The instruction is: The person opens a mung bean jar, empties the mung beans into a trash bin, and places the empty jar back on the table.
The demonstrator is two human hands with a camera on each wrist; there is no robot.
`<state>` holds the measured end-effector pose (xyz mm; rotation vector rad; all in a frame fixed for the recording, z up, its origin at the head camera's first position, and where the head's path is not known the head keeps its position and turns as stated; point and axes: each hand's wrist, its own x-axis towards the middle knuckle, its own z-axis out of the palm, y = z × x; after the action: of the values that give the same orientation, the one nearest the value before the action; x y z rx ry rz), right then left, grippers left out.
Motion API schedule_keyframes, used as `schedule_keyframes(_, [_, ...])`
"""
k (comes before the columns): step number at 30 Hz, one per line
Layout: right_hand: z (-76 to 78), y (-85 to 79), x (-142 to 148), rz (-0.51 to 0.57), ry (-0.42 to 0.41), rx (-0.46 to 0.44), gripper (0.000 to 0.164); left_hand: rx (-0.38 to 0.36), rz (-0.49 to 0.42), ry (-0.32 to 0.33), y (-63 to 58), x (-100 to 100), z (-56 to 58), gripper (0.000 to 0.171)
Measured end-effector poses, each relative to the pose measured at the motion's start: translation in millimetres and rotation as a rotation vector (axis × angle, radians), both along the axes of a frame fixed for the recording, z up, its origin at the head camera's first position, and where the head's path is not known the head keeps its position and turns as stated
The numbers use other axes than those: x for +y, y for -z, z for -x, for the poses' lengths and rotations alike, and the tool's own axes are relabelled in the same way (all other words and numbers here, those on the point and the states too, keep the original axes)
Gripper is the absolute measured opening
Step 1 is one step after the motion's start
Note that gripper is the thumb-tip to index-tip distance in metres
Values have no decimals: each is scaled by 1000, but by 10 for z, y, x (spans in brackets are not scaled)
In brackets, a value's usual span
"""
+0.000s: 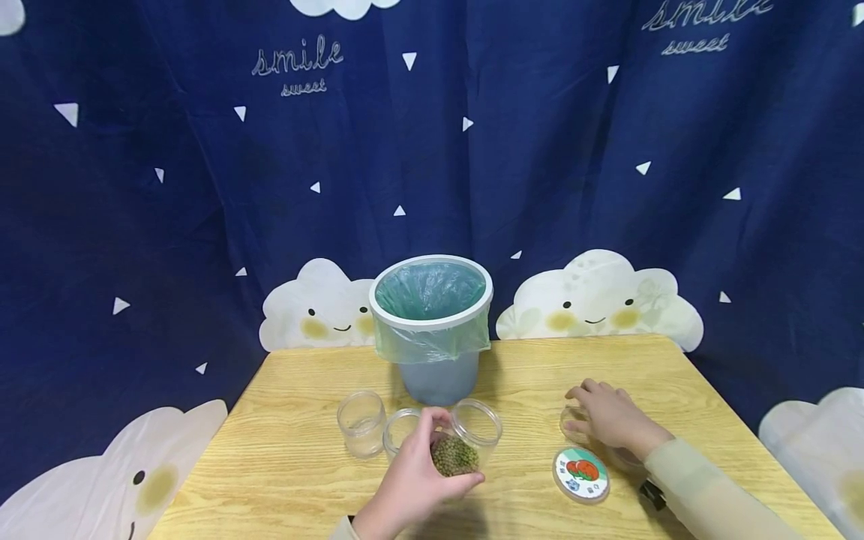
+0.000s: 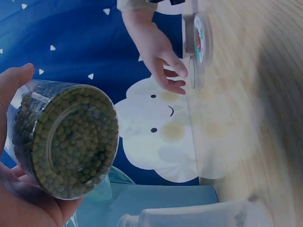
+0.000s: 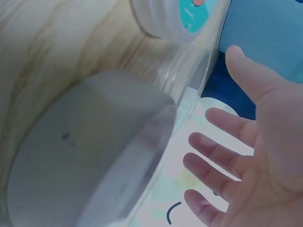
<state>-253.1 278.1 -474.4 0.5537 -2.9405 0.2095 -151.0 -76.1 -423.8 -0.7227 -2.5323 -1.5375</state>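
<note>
My left hand (image 1: pixel 421 476) grips a clear jar (image 1: pixel 478 424) tilted above the table, its mouth uncovered. Green beans (image 2: pixel 78 139) fill much of its lower part; the left wrist view shows them through the base. Over the table's right side, my right hand (image 1: pixel 610 416) hovers with spread, relaxed fingers and holds nothing, as the right wrist view confirms. Close below that hand are a clear lid (image 1: pixel 572 425) and a round lid with a tomato picture (image 1: pixel 581 474). A further pale lid (image 3: pixel 90 142) looms large in the right wrist view.
Two clear, uncovered jars stand left of my left hand: one farther left (image 1: pixel 361 429), the other (image 1: pixel 398 431) partly hidden by the hand. Behind them rises a grey-blue bin (image 1: pixel 440 375) lined with a green bag. A blue curtain (image 1: pixel 432 150) hangs beyond the wooden table (image 1: pixel 304 382).
</note>
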Motion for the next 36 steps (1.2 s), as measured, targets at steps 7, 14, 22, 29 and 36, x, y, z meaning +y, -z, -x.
schedule_keyframes(7, [25,-92,-2,46,-17,85,41,18,6,1,-24,-21,1,72])
schedule_keyframes(14, [7,-230,-40,58,-41,128,34,10,2,17,-40,-26,-13,68])
schedule_keyframes(22, [-35,-469,-116,64,-85,192,26,23,13,19,-14,-17,-26,65])
schedule_keyframes(29, [4,-655,-147,67,-157,270,22,40,16,22,-14,-15,-29,65])
schedule_keyframes(36, [79,-877,-185,87,-237,286,23,29,30,25,-24,-16,-29,65])
